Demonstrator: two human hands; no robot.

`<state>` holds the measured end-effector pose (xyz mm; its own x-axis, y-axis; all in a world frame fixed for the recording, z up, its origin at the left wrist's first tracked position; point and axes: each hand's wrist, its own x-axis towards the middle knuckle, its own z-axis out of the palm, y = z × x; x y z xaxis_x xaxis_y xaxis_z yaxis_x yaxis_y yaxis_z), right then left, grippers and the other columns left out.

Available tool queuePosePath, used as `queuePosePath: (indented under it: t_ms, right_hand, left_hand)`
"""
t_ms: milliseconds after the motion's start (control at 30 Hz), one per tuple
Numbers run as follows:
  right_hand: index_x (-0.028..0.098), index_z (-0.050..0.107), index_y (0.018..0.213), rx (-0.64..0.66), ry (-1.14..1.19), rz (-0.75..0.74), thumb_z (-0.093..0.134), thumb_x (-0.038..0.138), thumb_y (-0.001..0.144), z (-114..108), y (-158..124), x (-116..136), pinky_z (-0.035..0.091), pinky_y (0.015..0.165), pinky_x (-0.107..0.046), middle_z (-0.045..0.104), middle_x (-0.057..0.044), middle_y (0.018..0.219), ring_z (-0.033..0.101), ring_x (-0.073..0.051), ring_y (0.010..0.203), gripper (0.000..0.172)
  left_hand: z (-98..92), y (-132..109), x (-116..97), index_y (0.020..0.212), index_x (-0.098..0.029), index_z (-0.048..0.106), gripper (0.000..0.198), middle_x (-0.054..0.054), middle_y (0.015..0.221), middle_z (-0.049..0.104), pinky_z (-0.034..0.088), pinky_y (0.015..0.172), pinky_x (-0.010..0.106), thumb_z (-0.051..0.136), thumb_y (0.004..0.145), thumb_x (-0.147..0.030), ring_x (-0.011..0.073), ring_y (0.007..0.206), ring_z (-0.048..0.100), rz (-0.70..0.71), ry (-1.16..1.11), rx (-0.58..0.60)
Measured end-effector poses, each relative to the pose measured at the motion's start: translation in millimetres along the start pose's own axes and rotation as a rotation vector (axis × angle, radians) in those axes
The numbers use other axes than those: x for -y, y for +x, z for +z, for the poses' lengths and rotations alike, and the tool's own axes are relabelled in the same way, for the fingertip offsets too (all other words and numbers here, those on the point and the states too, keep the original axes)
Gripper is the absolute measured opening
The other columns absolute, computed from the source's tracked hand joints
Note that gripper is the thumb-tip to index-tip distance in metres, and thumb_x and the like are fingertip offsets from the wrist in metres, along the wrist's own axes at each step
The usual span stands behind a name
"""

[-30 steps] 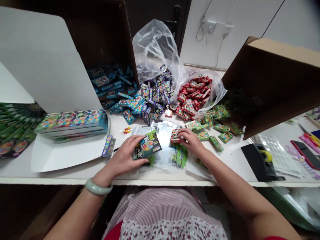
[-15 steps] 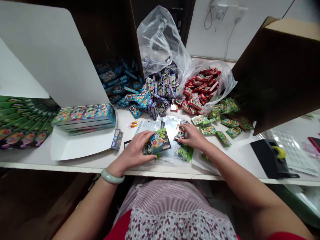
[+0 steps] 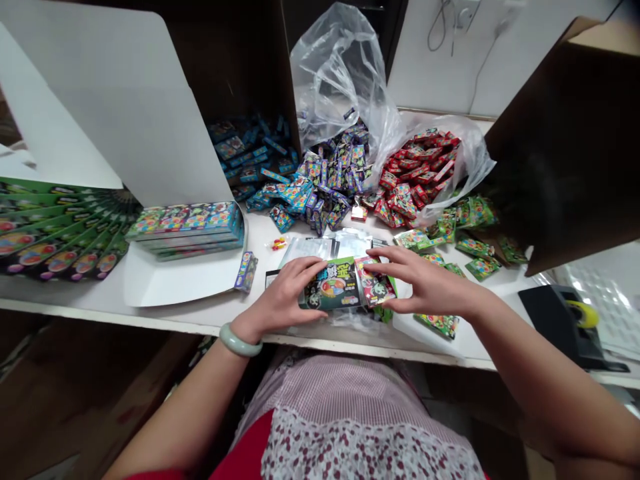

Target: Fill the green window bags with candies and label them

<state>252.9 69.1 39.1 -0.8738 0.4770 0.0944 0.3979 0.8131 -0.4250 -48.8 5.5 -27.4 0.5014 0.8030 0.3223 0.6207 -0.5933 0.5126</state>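
My left hand, with a pale green bangle on the wrist, grips a black and green printed packet by its left end, fingers above and thumb below. My right hand has its fingers and thumb around a small red printed box. That box lies against the packet's right end; whether it is partly inside cannot be told. Beneath both hands are clear plastic sleeves, with more green and black packaging partly hidden under the right hand.
An open white display carton holds rows of small boxes at left. Behind lie heaps of blue boxes, purple boxes, red boxes and green packets. A black tape dispenser stands at right.
The red box has turned and now meets the right end of the black and green packet. My right hand's fingers have spread wider around it. The whole view has shifted slightly.
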Motion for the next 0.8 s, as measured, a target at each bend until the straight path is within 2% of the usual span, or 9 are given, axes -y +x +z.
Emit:
queuePosePath:
  t_ms: [233, 300, 367, 433, 533, 567, 633, 700, 800]
  right_hand:
    - [0.023, 0.055, 0.132, 0.036, -0.088, -0.02, 0.07, 0.036, 0.08, -4, 12, 4, 0.043, 0.102, -0.052, 0.05, -0.015, 0.139, 0.049, -0.032, 0.125, 0.055]
    - [0.022, 0.051, 0.134, 0.022, -0.05, 0.008, 0.072, 0.036, 0.079, 0, 15, 2, 0.042, 0.104, -0.05, 0.048, -0.016, 0.141, 0.046, -0.032, 0.129, 0.061]
    - [0.021, 0.042, 0.141, -0.013, 0.037, 0.034, 0.077, 0.038, 0.074, 7, 16, -1, 0.04, 0.107, -0.049, 0.042, -0.017, 0.146, 0.042, -0.032, 0.133, 0.077]
    - [0.021, 0.037, 0.143, -0.109, 0.125, 0.109, 0.077, 0.04, 0.075, 18, 16, 0, 0.042, 0.105, -0.048, 0.044, -0.017, 0.144, 0.045, -0.031, 0.131, 0.081]
    - [0.024, 0.045, 0.135, -0.314, 0.215, 0.243, 0.06, 0.036, 0.089, 37, 15, 8, 0.048, 0.095, -0.047, 0.062, -0.013, 0.12, 0.059, -0.027, 0.111, 0.05]
    - [0.025, 0.047, 0.133, -0.337, 0.249, 0.246, 0.055, 0.034, 0.092, 44, 16, 10, 0.049, 0.092, -0.046, 0.065, -0.011, 0.113, 0.061, -0.025, 0.106, 0.042]
    - [0.026, 0.051, 0.131, -0.329, 0.335, 0.233, 0.052, 0.032, 0.094, 52, 22, 10, 0.05, 0.09, -0.043, 0.067, -0.009, 0.109, 0.062, -0.023, 0.102, 0.037]
    - [0.024, 0.057, 0.124, -0.36, 0.429, 0.285, 0.052, 0.033, 0.093, 53, 35, -1, 0.05, 0.088, -0.041, 0.07, -0.008, 0.104, 0.064, -0.022, 0.098, 0.033]
    - [0.02, 0.063, 0.106, -0.517, 0.48, 0.49, 0.055, 0.034, 0.089, 48, 69, -38, 0.051, 0.084, -0.038, 0.072, -0.007, 0.096, 0.067, -0.021, 0.091, 0.024]
  left_hand:
    - [4.1, 5, -6, 0.144, -0.024, 0.034, 0.086, 0.014, 0.137, 0.043, 0.04, 0.106, 0.052, 0.077, 0.072, -0.044, 0.0323, 0.128, 0.043, -0.012, -0.074, 0.031]
    - [9.1, 7, -7, 0.143, -0.023, 0.035, 0.086, 0.014, 0.135, 0.045, 0.041, 0.106, 0.052, 0.077, 0.071, -0.043, 0.0318, 0.126, 0.044, -0.012, -0.085, 0.016]
    - [13.2, 7, -7, 0.143, -0.022, 0.035, 0.086, 0.015, 0.134, 0.045, 0.041, 0.106, 0.052, 0.078, 0.07, -0.043, 0.032, 0.125, 0.045, -0.022, -0.07, -0.011]
    - [14.7, 5, -6, 0.143, -0.023, 0.034, 0.087, 0.015, 0.133, 0.045, 0.042, 0.105, 0.053, 0.077, 0.071, -0.043, 0.0324, 0.124, 0.046, -0.049, -0.045, -0.048]
    - [12.9, 2, -6, 0.145, -0.025, 0.031, 0.088, 0.014, 0.133, 0.045, 0.042, 0.104, 0.053, 0.077, 0.071, -0.041, 0.0326, 0.124, 0.046, -0.082, -0.012, -0.091]
    - [12.0, 1, -5, 0.145, -0.025, 0.03, 0.089, 0.014, 0.133, 0.045, 0.042, 0.105, 0.053, 0.078, 0.071, -0.04, 0.0326, 0.124, 0.046, -0.082, -0.004, -0.093]
    - [10.0, -1, -4, 0.145, -0.026, 0.03, 0.091, 0.013, 0.134, 0.045, 0.042, 0.105, 0.052, 0.079, 0.07, -0.038, 0.0324, 0.124, 0.046, -0.08, 0.007, -0.09]
    - [8.0, -3, -1, 0.145, -0.026, 0.03, 0.092, 0.013, 0.134, 0.045, 0.042, 0.105, 0.05, 0.08, 0.069, -0.036, 0.0323, 0.125, 0.046, -0.095, 0.011, -0.095]
    - [5.4, -8, 4, 0.145, -0.028, 0.03, 0.092, 0.012, 0.135, 0.045, 0.042, 0.105, 0.051, 0.081, 0.068, -0.034, 0.0325, 0.125, 0.046, -0.13, 0.018, -0.106]
